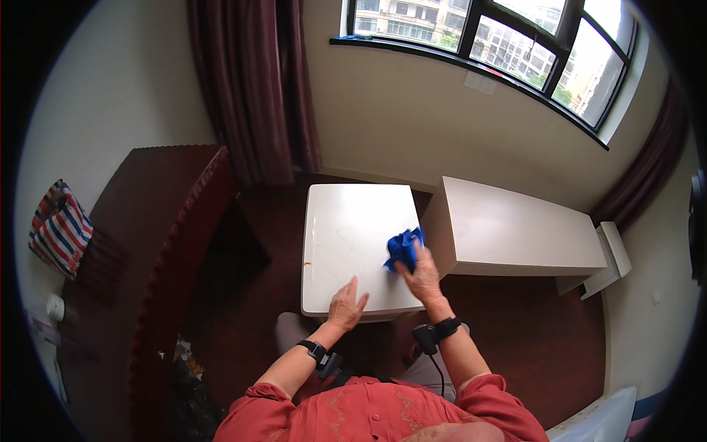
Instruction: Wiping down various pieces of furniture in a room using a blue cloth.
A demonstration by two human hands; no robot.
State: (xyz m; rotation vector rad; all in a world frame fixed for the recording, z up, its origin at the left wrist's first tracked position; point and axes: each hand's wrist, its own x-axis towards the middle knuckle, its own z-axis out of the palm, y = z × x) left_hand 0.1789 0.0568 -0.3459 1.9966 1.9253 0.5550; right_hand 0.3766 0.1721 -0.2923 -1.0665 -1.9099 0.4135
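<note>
In front of me stands a small white table (346, 228) with faint marks on its top. At its right edge my right hand (421, 278) grips a crumpled blue cloth (401, 249); the fingers are partly hidden behind the cloth and slightly blurred. My left hand (346, 303) rests at the table's near edge, fingers stretched out and nothing in them. Both wrists wear black straps with small devices, and a cable hangs from the right one.
A white bench-like table (523, 228) adjoins on the right, with a white stool (613, 254) beyond it. Along the left runs a dark red desk (162, 199) bearing a striped bag (62, 232). Purple curtains (254, 88) hang behind, and a black-framed window (479, 33) is above.
</note>
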